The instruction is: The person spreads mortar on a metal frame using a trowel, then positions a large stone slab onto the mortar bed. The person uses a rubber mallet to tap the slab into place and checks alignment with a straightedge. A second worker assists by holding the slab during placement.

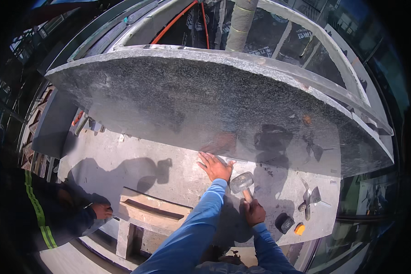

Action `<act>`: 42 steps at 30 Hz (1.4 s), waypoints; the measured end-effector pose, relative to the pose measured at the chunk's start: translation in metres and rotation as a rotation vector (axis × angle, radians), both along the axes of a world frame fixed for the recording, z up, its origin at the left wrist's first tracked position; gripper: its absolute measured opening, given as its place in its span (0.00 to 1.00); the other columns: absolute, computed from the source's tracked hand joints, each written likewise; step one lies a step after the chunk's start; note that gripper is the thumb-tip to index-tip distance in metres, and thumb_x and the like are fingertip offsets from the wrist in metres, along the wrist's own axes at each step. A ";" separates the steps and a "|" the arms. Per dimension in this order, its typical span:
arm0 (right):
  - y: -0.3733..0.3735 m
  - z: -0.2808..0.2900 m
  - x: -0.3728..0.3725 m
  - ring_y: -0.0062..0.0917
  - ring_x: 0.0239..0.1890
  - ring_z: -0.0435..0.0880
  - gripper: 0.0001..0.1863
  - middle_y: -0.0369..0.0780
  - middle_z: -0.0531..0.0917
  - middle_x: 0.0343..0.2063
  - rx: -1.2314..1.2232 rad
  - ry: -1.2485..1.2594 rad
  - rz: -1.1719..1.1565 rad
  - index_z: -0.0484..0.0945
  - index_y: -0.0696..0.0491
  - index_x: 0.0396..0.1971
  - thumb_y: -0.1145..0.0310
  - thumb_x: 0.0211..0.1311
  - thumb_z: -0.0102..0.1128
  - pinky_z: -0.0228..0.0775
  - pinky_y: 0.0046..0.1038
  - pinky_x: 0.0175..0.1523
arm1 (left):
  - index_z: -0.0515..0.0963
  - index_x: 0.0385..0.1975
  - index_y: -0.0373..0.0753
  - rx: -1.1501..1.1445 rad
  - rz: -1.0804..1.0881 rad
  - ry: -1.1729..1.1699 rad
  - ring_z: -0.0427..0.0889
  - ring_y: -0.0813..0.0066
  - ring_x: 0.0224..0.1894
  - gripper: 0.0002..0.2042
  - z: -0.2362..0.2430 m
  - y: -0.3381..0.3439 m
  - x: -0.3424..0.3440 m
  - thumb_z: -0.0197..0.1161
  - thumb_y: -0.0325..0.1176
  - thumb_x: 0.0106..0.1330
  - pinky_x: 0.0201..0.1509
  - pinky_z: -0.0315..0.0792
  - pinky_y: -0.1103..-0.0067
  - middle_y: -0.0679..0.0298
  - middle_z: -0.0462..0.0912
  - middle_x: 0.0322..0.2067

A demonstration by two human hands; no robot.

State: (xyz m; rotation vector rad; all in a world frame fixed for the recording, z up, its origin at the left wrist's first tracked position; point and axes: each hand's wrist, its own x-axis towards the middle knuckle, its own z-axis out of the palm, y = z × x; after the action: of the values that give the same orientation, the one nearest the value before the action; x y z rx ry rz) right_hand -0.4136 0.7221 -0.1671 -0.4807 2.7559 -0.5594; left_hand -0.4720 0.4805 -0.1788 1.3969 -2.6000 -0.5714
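Observation:
A long dark grey stone slab (pixel 182 98) with a rough pale edge stands across the far side of a light flat surface (pixel 118 150). My left hand (pixel 217 168) lies open at the foot of the slab, its spread fingers close to the lower edge. Whether the fingertips press on the stone, I cannot tell. In my right hand (pixel 255 213) is the wooden handle of a mallet (pixel 242 182), gripped low. The mallet's grey head points away from me, just right of my left hand and short of the slab.
Trowels (pixel 308 201) lie to the right, with a black palm-sized object (pixel 285 223) and an orange one (pixel 299 229) nearer me. A slotted wooden piece (pixel 154 209) stands at the near left. Beside it is a co-worker's hand (pixel 102 210). Framing (pixel 342 59) rises behind the slab.

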 end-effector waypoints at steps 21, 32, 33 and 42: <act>0.010 -0.013 -0.011 0.59 0.43 0.82 0.32 0.59 0.84 0.36 0.174 -0.100 0.002 0.69 0.58 0.49 0.41 0.66 0.51 0.73 0.53 0.46 | 0.78 0.50 0.27 -0.045 0.200 0.393 0.82 0.44 0.50 0.30 0.055 -0.303 0.260 0.64 0.54 0.64 0.55 0.74 0.62 0.40 0.83 0.44; -0.018 -0.031 0.008 0.54 0.46 0.82 0.33 0.57 0.83 0.38 0.263 -0.019 -0.120 0.72 0.60 0.46 0.42 0.60 0.59 0.74 0.49 0.50 | 0.57 0.68 0.27 -0.052 0.165 0.812 0.66 0.43 0.67 0.39 0.109 -0.505 0.221 0.58 0.54 0.69 0.70 0.60 0.63 0.38 0.66 0.64; -0.020 -0.026 0.018 0.53 0.47 0.83 0.31 0.57 0.83 0.38 0.322 -0.014 -0.040 0.72 0.61 0.46 0.44 0.62 0.58 0.75 0.49 0.51 | 0.55 0.69 0.27 -0.017 0.106 0.850 0.63 0.43 0.68 0.40 0.101 -0.506 0.219 0.59 0.53 0.69 0.72 0.58 0.63 0.38 0.63 0.65; -0.107 -0.030 0.043 0.40 0.28 0.87 0.19 0.51 0.82 0.28 0.272 -0.301 -0.600 0.75 0.58 0.44 0.56 0.71 0.49 0.82 0.38 0.33 | 0.52 0.69 0.26 0.313 0.065 0.854 0.62 0.41 0.67 0.43 0.111 -0.504 0.218 0.70 0.43 0.62 0.70 0.58 0.60 0.36 0.62 0.65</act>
State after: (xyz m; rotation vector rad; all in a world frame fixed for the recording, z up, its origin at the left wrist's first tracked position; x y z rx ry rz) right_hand -0.3702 0.6154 -0.1968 0.4711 2.5923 -0.3314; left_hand -0.2536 -0.0231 -0.0683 0.9710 -1.8209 -1.2674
